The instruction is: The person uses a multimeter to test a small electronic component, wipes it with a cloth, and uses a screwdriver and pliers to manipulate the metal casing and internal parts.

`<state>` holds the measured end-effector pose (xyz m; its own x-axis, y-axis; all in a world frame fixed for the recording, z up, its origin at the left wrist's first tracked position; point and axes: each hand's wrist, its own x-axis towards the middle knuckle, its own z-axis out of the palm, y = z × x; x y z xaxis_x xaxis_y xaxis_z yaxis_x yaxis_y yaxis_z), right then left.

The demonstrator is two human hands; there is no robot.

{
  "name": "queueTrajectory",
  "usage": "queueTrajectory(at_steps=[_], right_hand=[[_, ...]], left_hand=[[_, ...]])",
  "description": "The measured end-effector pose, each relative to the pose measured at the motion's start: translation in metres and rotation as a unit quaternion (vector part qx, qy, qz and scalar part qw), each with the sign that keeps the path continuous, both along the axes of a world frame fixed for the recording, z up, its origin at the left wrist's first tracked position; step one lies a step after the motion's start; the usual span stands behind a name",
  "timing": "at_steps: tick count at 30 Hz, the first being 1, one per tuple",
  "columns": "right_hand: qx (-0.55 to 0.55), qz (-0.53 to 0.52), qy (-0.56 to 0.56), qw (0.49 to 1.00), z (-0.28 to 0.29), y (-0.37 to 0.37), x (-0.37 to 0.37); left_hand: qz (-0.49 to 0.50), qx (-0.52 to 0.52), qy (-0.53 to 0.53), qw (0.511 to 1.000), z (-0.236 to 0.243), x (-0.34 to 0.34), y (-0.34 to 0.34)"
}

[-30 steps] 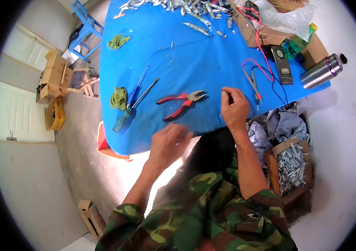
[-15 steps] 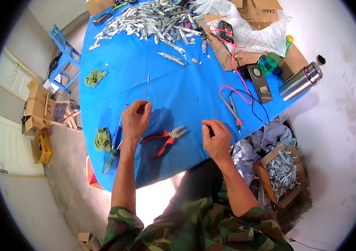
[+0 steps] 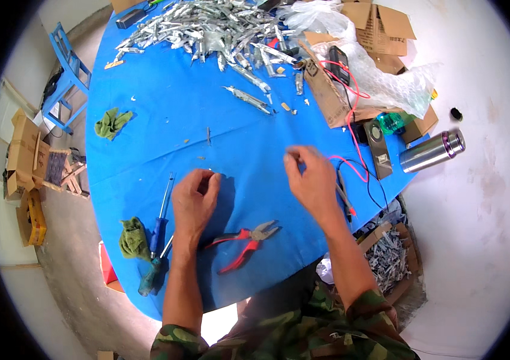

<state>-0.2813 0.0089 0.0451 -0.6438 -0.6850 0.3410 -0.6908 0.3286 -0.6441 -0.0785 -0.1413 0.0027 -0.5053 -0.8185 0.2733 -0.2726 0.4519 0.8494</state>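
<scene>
On a blue table [image 3: 159,114], pliers [image 3: 255,236] are parked at 4 o'clock from the left hand [image 3: 194,201], poised like the right hand [image 3: 313,183], fingers curled (contents can't be told), so opening's probably needed for grabs.

Hands [image 3: 195,204] over blue table [image 3: 147,150], red-handled pliers [image 3: 253,235], screwdrivers [image 3: 157,232]

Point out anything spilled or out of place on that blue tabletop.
Small debris looks spilled: tan crumbs lie beside the silver heap, and a thin grey sliver lies alone on the blue tabletop, as if strayed. The red-handled pliers lie with handles spread, nothing odd there. Nothing looks clearly broken.
</scene>
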Motion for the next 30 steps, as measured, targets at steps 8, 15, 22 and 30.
queueTrajectory(at_steps=[8,15,22,30], right_hand=[[0.022,-0.061,0.115,0.991,-0.027,-0.112,-0.044],[0.086,-0.038,0.177,0.980,-0.038,-0.139,-0.059],[0.013,-0.029,0.093,0.995,-0.025,-0.105,-0.047],[-0.151,0.012,-0.200,0.968,0.020,0.033,0.008]], left_hand=[[-0.005,-0.039,-0.016,0.999,-0.001,0.003,-0.004],[-0.004,-0.014,-0.027,1.000,0.003,0.004,-0.003],[-0.006,-0.013,-0.017,1.000,0.003,0.004,0.001],[-0.023,-0.091,-0.014,0.995,0.001,0.006,0.003]])
